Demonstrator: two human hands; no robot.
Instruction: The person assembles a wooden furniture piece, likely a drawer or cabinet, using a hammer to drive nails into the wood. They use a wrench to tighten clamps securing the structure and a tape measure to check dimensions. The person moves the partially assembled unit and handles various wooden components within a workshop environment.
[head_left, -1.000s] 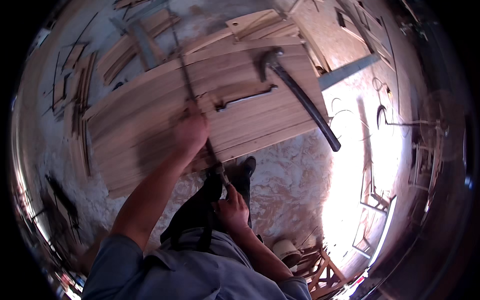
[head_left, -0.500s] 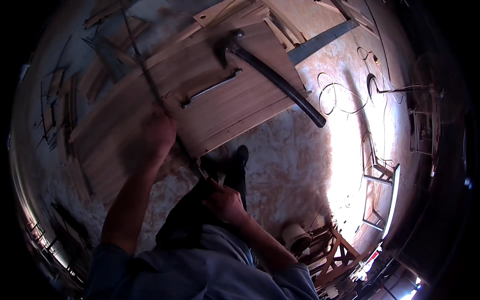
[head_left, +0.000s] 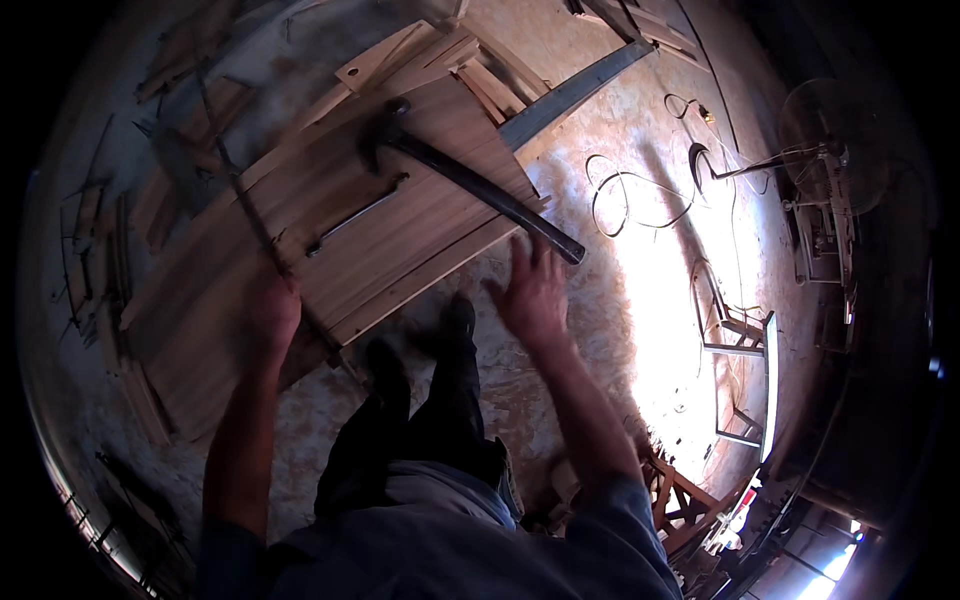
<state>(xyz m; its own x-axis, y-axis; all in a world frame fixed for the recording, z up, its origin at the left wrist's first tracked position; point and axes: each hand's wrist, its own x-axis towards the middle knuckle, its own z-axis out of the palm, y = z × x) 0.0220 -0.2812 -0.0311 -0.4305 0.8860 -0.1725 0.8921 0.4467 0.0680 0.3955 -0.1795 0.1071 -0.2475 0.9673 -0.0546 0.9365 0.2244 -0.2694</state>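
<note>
- The left hand (head_left: 272,312) grips a long dark bar (head_left: 242,195) across a wooden panel (head_left: 385,265).
- A slim metal rod (head_left: 360,215) rests on the panel, right of the bar.
- A claw hammer (head_left: 470,183) lies aslant, its handle jutting past the panel's edge.
- The right hand (head_left: 534,300) spreads wide beside the handle's end, contact unclear.

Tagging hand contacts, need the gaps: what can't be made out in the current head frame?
Left hand: head view, shadow and blur mask its fingers, so its grip on the bar is unclear.
Right hand: head view, blurred at the fingertips; can't tell whether they touch the hammer.
Bar's near end: head view, lost in shadow by the panel.
Rod: head view, ends too small and blurred.
</note>
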